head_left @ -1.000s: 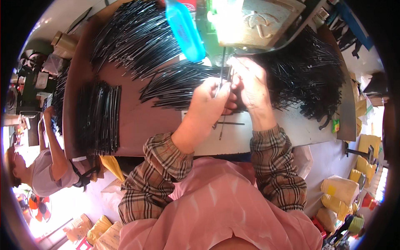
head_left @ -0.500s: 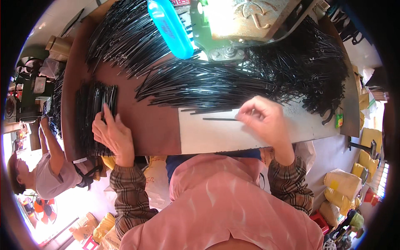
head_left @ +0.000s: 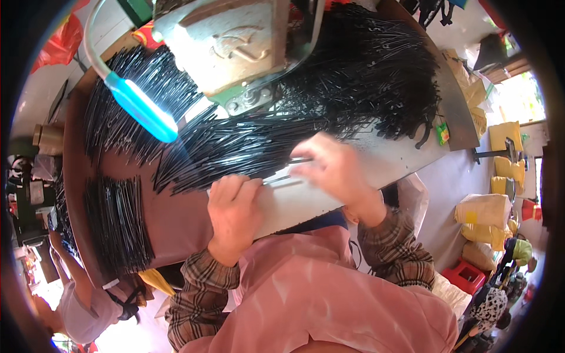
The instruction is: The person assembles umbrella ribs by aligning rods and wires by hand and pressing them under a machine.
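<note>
Over the pale metal part of the table (head_left: 282,209), my left hand (head_left: 235,210) is closed, its fingertips pinching the left end of a thin black rod (head_left: 280,182). My right hand (head_left: 331,167), smeared by motion, is closed around the other end of that rod. A second short length of black rod shows at its fingertips. Just beyond both hands lies a loose heap of thin black rods (head_left: 226,147). A neater row of black rods (head_left: 120,220) rests on the brown tabletop to the left, with neither hand on it.
A machine (head_left: 235,53) with a raised umbrella shape stands at the far side. Beside it a blue lamp (head_left: 141,109) hangs low on a bent neck. Dark tangled parts (head_left: 376,70) pile up at right. At far left another person (head_left: 88,312) sits; sacks (head_left: 482,210) line the right.
My left hand has left the neat row at left and come across to the rod near my right hand. The whole view has turned and shifted.
</note>
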### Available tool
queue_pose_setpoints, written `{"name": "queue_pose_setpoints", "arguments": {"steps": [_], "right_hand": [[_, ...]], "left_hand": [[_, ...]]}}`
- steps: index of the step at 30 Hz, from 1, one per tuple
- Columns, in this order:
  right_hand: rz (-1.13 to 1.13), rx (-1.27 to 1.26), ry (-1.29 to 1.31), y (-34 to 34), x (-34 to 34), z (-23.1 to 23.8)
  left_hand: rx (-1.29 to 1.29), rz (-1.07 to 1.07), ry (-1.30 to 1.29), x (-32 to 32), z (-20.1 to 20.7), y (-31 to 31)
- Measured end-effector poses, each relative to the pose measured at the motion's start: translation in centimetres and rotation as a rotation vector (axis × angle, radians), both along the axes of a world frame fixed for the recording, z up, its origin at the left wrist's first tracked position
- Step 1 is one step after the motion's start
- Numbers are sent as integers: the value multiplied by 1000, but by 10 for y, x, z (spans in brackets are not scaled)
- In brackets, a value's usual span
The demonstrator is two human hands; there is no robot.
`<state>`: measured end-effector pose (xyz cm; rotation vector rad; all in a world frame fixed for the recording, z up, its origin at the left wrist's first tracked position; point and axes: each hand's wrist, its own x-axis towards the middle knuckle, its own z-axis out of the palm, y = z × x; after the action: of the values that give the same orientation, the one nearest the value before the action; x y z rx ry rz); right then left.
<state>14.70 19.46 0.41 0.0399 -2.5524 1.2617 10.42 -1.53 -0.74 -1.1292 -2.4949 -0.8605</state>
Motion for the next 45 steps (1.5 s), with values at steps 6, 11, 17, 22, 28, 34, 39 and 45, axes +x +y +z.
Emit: {"name": "queue_pose_setpoints", "arguments": {"steps": [6,11,17,22,28,34,39,45], "right_hand": [[-353,250,120,60,-39,12],[-459,576,88,60,-73,6],[-455,568,32,66,-90,12],[-489,546,-97,61,-81,35],[-72,-251,-170,39,-39,33],[111,-167,-55,-28,-52,9],[-18,-55,189,-37,-61,-2],[-93,2,159,-40,-63,0]], "left_hand": [[319,139,-388,2,10,-8],[344,126,-420,-2,16,-5],[358,145,-448,-8,21,-7],[349,138,-539,-22,27,-7],[434,225,-872,-42,30,5],[621,143,-961,-64,4,19],[693,170,-922,-62,1,15],[715,182,-883,-62,-3,14]]}}
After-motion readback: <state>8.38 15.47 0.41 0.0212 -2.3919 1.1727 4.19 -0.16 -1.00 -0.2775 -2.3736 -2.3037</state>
